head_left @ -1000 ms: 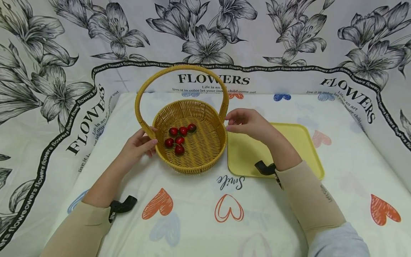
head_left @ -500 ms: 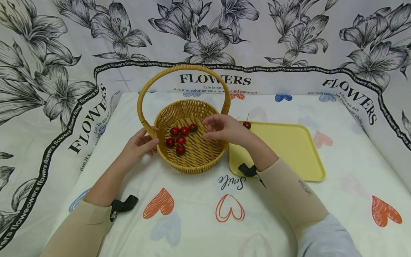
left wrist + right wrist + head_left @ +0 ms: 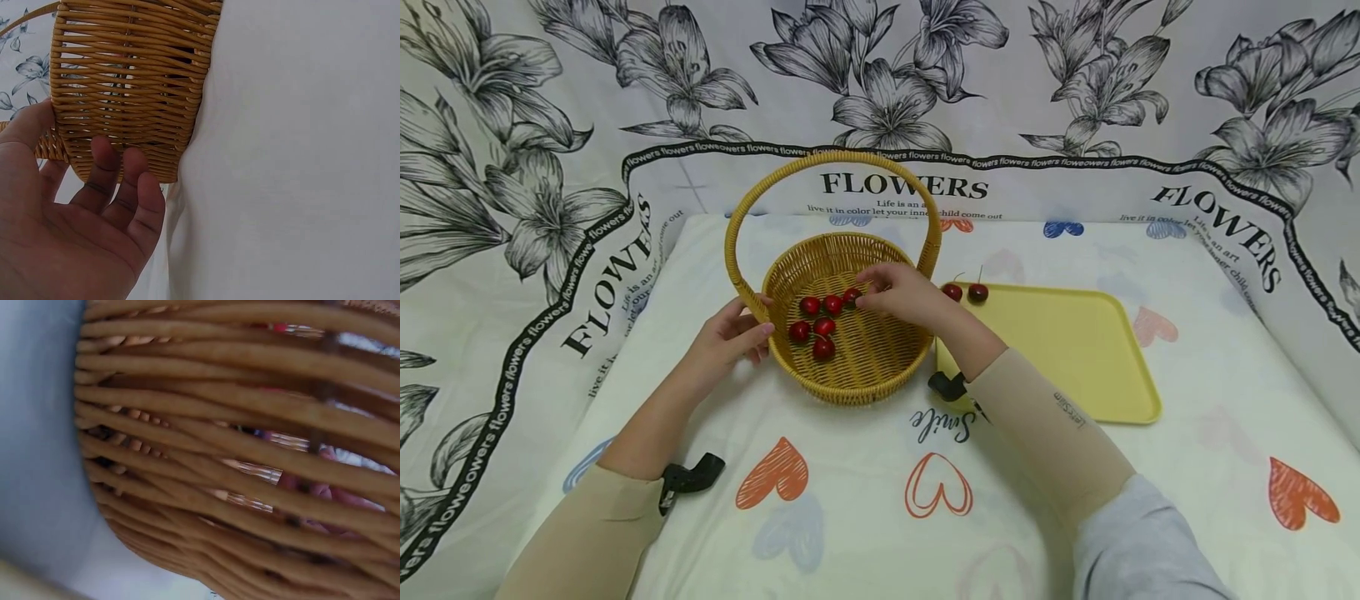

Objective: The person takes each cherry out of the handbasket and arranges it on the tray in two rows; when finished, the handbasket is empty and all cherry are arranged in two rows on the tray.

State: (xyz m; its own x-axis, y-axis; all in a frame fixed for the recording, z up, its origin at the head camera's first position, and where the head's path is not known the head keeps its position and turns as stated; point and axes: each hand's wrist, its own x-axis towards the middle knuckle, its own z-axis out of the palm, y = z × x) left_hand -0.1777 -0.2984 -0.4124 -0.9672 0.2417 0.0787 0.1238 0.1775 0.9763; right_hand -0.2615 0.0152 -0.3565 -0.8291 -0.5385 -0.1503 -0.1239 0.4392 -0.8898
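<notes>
woven basket (image 3: 850,392): upright, handle up | six red cherries (image 3: 824,326): inside, mostly left | two more cherries (image 3: 977,293): yellow tray (image 3: 1060,358), far left corner

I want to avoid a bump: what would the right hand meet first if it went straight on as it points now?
The right hand would probably meet the nearest cherry in the basket first; whether they touch is unclear.

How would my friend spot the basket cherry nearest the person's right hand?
Look for the round golden wicker basket with the tall hooped handle. Six red cherries lie inside. Yours is the rightmost cherry there, the only one right beside the right hand.
</notes>
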